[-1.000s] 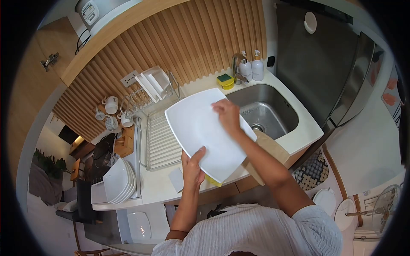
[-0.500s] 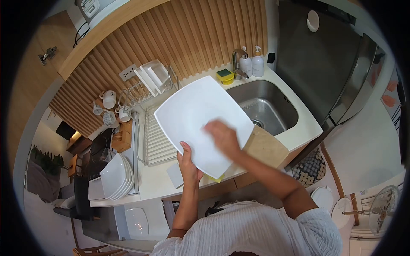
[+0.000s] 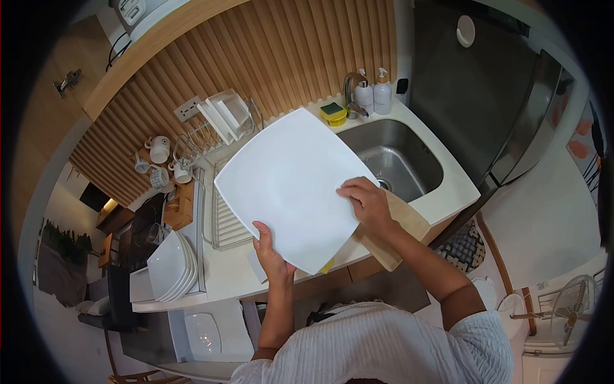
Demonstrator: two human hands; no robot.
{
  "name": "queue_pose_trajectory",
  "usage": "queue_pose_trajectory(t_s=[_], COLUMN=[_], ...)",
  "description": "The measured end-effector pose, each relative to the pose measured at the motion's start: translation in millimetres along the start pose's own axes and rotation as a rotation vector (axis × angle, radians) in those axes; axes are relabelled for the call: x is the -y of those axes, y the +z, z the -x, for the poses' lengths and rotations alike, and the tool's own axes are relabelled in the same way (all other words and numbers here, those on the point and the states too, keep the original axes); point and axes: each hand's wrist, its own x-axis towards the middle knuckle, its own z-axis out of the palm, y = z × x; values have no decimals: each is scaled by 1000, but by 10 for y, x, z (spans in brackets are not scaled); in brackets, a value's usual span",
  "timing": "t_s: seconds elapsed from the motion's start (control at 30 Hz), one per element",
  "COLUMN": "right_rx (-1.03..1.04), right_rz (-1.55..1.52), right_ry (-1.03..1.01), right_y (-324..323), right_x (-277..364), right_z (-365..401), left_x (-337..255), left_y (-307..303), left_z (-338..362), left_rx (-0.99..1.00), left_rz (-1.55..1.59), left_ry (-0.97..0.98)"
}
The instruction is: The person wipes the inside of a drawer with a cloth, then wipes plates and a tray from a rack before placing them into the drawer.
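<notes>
A large white square plate (image 3: 291,185) is held up over the counter, its face toward me. My left hand (image 3: 272,255) grips its lower left edge, thumb on the face and fingers underneath. At the right edge, my right hand (image 3: 366,201) rests with its fingers curled against the plate; whether anything is under them is hidden. A brown cloth or board (image 3: 400,224) lies behind my right forearm at the counter's front edge. Below the plate a bit of yellow (image 3: 327,266) shows.
The sink (image 3: 409,160) is at the right, with a faucet (image 3: 350,96), bottles (image 3: 382,93) and a sponge (image 3: 332,113) behind it. A wire rack (image 3: 224,224) is left of the plate. Stacked white plates (image 3: 169,269) stand at the left, mugs (image 3: 158,149) behind.
My right hand has moved from the plate's middle to its right edge. The plate has shifted slightly left, and its lower part has moved down a little.
</notes>
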Motion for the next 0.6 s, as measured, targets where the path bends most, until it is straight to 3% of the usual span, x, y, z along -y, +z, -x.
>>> queue_pose_trajectory(t_s=[0.1, 0.3, 0.37, 0.47, 0.6], right_rx=[27, -75, 36, 108, 25], right_rz=[28, 29, -15, 59, 56], right_ry=[-46, -280, -383, -304, -54], right_y=[-15, -38, -50, -211, -148], right_x=[-121, -249, -274, -303, -18], right_z=[-54, -1109, -1156, -765, 76], left_x=[-20, 11, 6, -18, 0], left_y=[-59, 61, 34, -35, -8], left_z=[-22, 48, 40, -21, -48], left_rx=[34, 86, 77, 30, -3], left_rz=[9, -44, -50, -8, 39], left_ry=[-46, -111, -73, -34, -2])
